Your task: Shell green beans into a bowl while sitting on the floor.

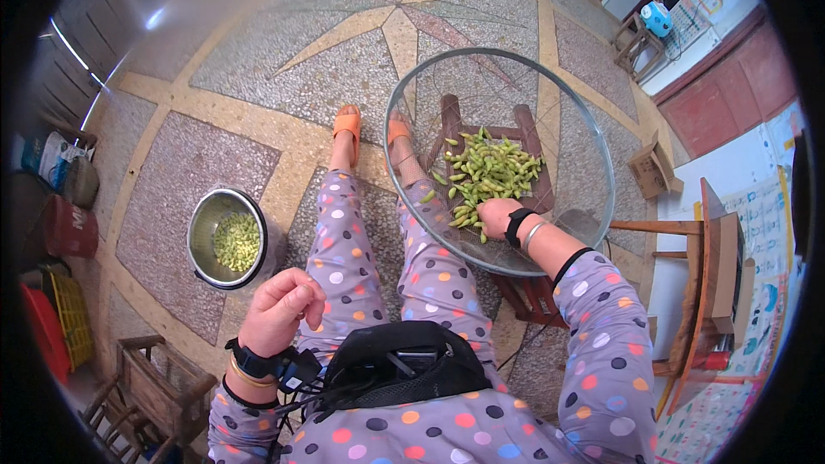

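Observation:
A round wire-mesh sieve (611, 171) with a metal rim rests over a wooden stool (544, 187) and bears a pile of green bean pods (493, 164). My right hand (499, 218) reaches into it, its fingertips at the near edge of the pods; whether they grip one is hidden. Above my lap is my left hand (287, 303), its fingers curled; I cannot see whether anything is between them. On the floor at the left stands a metal colander bowl (201, 225) holding shelled green beans (237, 241).
Wooden chairs stand at the lower left (161, 386) and right (693, 290). An open cardboard box (651, 171) lies by the right wall. A red bucket (71, 225) and a yellow crate (71, 319) are at the left. A black pouch (406, 361) rests at my waist.

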Available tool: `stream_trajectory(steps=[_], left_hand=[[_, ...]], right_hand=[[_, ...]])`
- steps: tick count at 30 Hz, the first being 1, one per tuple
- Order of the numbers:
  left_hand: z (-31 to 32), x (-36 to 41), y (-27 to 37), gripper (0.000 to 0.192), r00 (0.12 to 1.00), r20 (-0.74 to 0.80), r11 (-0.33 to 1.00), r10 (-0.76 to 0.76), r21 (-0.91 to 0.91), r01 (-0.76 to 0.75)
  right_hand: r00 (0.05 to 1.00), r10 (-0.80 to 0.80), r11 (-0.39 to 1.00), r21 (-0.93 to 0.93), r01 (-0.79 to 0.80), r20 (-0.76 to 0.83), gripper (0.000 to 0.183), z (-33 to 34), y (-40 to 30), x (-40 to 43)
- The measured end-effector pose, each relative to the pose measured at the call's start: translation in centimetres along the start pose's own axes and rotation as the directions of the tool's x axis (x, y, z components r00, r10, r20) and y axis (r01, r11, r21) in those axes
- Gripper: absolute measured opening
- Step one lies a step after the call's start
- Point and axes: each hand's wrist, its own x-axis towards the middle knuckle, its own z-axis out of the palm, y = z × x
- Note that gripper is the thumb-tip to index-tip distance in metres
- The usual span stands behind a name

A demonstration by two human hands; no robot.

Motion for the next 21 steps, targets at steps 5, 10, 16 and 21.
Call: stream_trajectory(steps=[5, 10, 16, 21], left_hand=[[0.9, 0.2, 0.0, 0.016, 0.999, 0.043, 1.0, -0.009, 0.012, 0.009], [2.6, 0.6, 0.5, 0.016, 0.994, 0.1, 0.996, -0.037, 0.09, 0.028], [5.8, 0.7, 1.0, 0.023, 0.96, 0.235, 0.94, -0.149, 0.335, 0.064], [6.5, -0.6, 1.6, 0.027, 0.962, 0.255, 0.888, -0.1, 0.458, -0.029]], right_hand=[[0.972, -0.008, 0.931, 0.354, 0.093, -0.235, 0.02, -2.0, 0.4, -2.3], [0.879, -0.052, 0.462, 0.769, 0.442, -0.474, 0.015, -4.8, -3.7, -8.0], [0.556, -0.321, 0.414, 0.415, 0.81, -0.766, 0.014, -7.4, -13.0, -14.6], [0.293, -0.259, 0.397, 0.175, 0.901, -0.92, 0.02, -8.1, -16.6, -16.1]])
